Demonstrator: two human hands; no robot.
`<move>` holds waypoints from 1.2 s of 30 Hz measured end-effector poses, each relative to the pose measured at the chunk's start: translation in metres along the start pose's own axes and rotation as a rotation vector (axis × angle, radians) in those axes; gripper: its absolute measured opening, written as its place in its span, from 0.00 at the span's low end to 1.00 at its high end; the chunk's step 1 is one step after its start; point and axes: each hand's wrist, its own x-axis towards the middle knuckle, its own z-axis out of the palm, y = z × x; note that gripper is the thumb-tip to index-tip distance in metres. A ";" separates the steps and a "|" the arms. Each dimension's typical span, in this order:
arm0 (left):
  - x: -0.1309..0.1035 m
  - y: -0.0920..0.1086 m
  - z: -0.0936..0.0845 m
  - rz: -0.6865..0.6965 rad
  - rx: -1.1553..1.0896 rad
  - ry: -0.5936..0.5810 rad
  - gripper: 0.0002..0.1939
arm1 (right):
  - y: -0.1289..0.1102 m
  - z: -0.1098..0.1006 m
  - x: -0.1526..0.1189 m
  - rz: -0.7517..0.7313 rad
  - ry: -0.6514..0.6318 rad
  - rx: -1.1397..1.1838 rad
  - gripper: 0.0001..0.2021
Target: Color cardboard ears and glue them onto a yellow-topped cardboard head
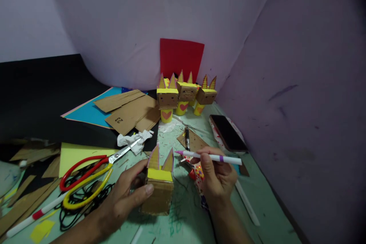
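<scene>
My left hand [126, 194] grips a small cardboard box [158, 195] by its left side, thumb on the front face. A yellow strip [159, 175] runs along the box's top edge, and two pointed cardboard ears [168, 160] with purple-pink edges rise from it. My right hand [219, 177] pinches a white marker pen [228, 159] with a purple band. Its purple tip points left, close beside the right ear; whether it touches cannot be told. Below and behind the pen lies a flower-patterned object [199, 173], partly hidden by my right hand.
Several finished eared box figures [167, 101] on yellow tubes stand at the back before a red sheet [181, 55]. Scissors [85, 175] lie left over black cord [94, 198]. Cardboard pieces [134, 114], crumpled tissue [134, 139], a black pen [187, 139] and a phone [228, 132] lie around.
</scene>
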 end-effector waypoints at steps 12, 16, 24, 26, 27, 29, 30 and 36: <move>-0.001 0.000 -0.001 -0.002 0.039 0.040 0.30 | 0.000 -0.001 0.000 -0.029 -0.043 -0.058 0.05; 0.000 0.001 0.000 0.003 0.030 0.032 0.30 | -0.002 -0.001 0.001 -0.038 -0.009 -0.050 0.05; -0.002 0.002 0.000 0.007 0.042 0.007 0.29 | -0.001 0.000 -0.002 -0.037 -0.026 -0.041 0.04; -0.002 0.002 0.000 -0.001 0.041 0.014 0.29 | -0.002 -0.001 -0.002 -0.041 -0.023 -0.057 0.05; -0.002 0.002 0.000 -0.002 0.043 0.021 0.29 | -0.002 -0.002 -0.002 -0.040 -0.015 -0.059 0.05; -0.002 0.002 -0.001 0.000 0.055 0.033 0.29 | -0.002 -0.002 -0.002 -0.033 0.011 -0.041 0.05; -0.002 0.002 -0.001 0.001 0.064 0.037 0.29 | -0.002 -0.001 -0.002 -0.031 0.020 -0.024 0.05; -0.003 0.003 0.000 0.009 0.071 0.042 0.29 | -0.003 0.001 -0.001 -0.019 -0.020 -0.042 0.05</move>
